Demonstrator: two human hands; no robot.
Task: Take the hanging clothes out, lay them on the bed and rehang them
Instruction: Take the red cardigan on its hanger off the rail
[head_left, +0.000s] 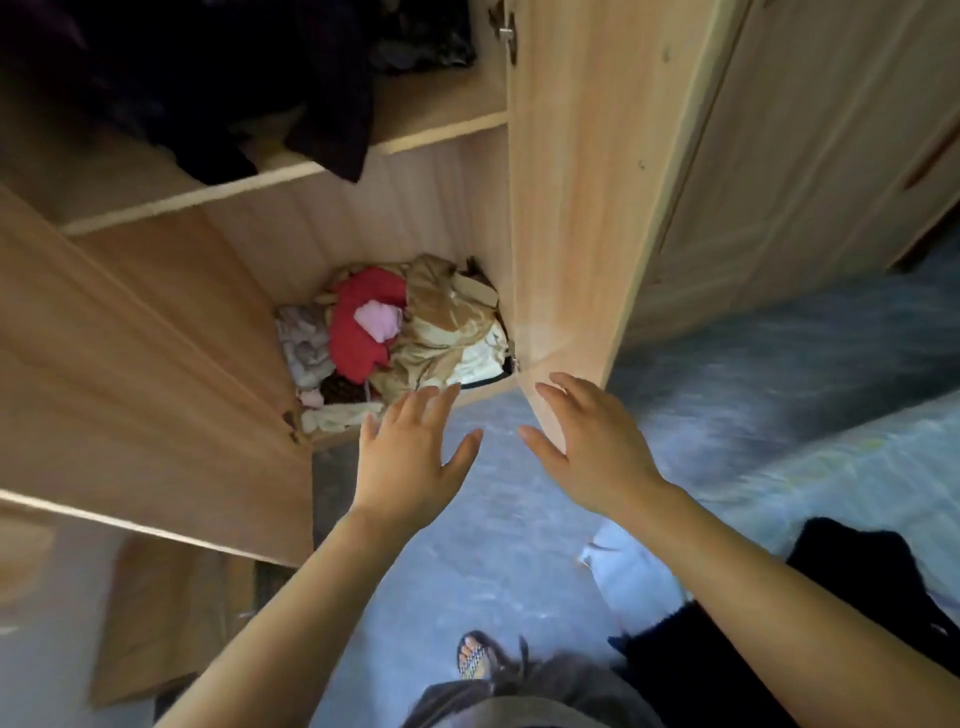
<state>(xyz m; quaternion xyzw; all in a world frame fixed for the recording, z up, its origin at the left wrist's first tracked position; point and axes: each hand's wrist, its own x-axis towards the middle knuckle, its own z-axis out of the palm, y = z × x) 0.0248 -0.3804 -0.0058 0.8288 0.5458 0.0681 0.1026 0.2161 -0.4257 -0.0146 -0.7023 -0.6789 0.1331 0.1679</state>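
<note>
Dark hanging clothes (218, 83) fill the upper part of the open wooden wardrobe (447, 140), their hems reaching just past a shelf. My left hand (410, 457) is stretched out with fingers spread in front of the wardrobe's bottom compartment, holding nothing. My right hand (592, 441) is also spread flat and empty, hovering by the lower corner of the right wardrobe door (571, 208). A black garment (852, 613) lies at the lower right on the edge of the bed (857, 467).
A pile of crumpled clothes (405, 332), red, pink, beige and white, sits on the wardrobe floor. The left door (130, 389) stands open on my left. Grey-blue floor (478, 561) lies below my arms; my sandalled foot (475, 654) shows at the bottom.
</note>
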